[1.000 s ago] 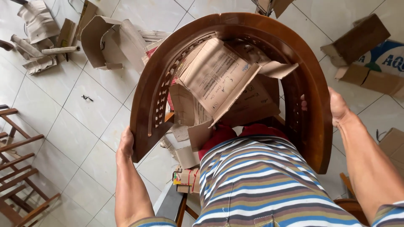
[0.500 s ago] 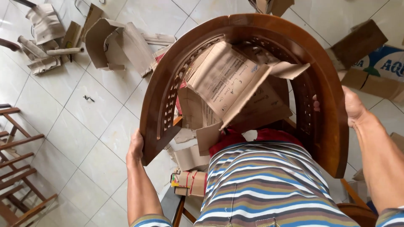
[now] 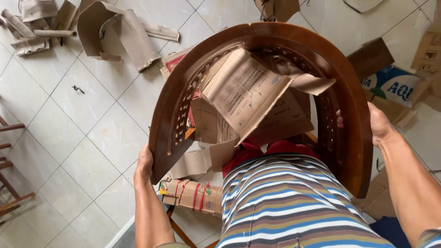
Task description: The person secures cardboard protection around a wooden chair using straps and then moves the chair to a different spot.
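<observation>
Head view: brown cardboard (image 3: 243, 92) (arch-framed) (image 3: 257, 34)

Soft, bright daylight fills the room. Shadows are faint. The white floor tiles (image 3: 69, 124) shine a little. Everything looks sharp, edges bend slightly.

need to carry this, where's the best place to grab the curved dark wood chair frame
Judging by its shape, grip the curved dark wood chair frame low on its two straight side rails, one from each outer side, as the left hand and right hand do now. The arch is wide and symmetric, so opposed grips should balance it; the perforated inner panels look weaker.
</observation>
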